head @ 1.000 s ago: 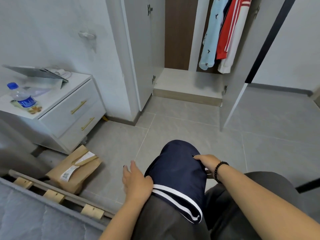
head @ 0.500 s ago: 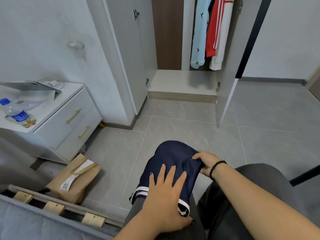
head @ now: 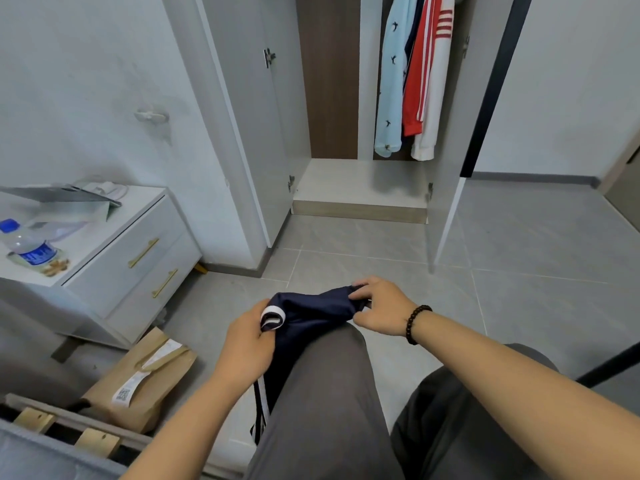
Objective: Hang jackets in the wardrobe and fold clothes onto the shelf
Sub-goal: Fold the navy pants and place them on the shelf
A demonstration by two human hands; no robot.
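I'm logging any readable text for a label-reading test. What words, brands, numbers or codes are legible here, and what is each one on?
No text can be read.
Blue label on the clear plastic water bottle: white lettering, too blurred to read.
White shipping sticker on the brown paper parcel: a QR-style code and small print, too small to read.
Navy garment with white stripes, gripped by the left hand and right hand: no lettering visible.

I can read nothing: the bottle [head: 29, 249] label's blue print and the parcel [head: 138, 379] sticker's code are too blurred.
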